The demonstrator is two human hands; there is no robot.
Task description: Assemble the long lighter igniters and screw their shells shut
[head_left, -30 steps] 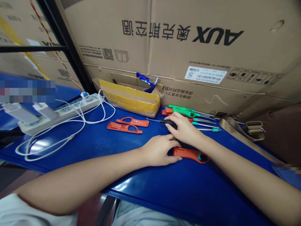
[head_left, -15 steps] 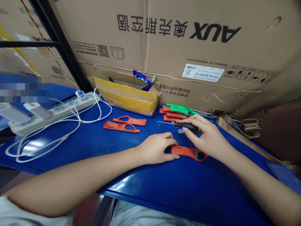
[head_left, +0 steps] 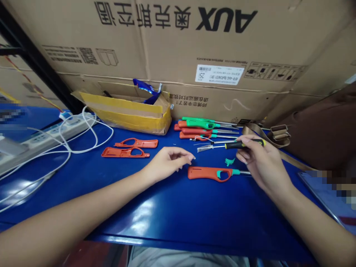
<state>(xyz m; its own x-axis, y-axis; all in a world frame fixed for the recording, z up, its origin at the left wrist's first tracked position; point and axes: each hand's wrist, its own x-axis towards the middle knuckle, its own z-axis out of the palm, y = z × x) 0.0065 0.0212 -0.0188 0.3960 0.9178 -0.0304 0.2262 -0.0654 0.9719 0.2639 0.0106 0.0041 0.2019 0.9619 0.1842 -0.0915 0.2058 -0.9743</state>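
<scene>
My right hand (head_left: 260,159) is closed around the black and yellow handle of a screwdriver (head_left: 235,144), held level with its shaft toward the left. By the tip is a small clear piece (head_left: 205,148); I cannot tell whether they touch. Below lies an orange utility lighter (head_left: 204,173) with a green trigger and metal tube, untouched by either hand. A loose green trigger piece (head_left: 229,162) rests just above it. My left hand (head_left: 169,159) hovers left of the lighter, thumb and index tips together, nothing visible between them. Two orange lighter shell halves (head_left: 125,152) lie further left.
Several red, orange and green lighters (head_left: 200,129) are piled at the back. Behind them stand a yellow-taped box (head_left: 133,118) and a large carton (head_left: 167,48). A power strip (head_left: 50,139) with white cables is at left, a brown strap (head_left: 280,135) at right.
My left hand has moved away from the lighter's end to the left. My right hand has drawn back rightward with the screwdriver, uncovering the lighter's tube and the green piece. The view has shifted.
</scene>
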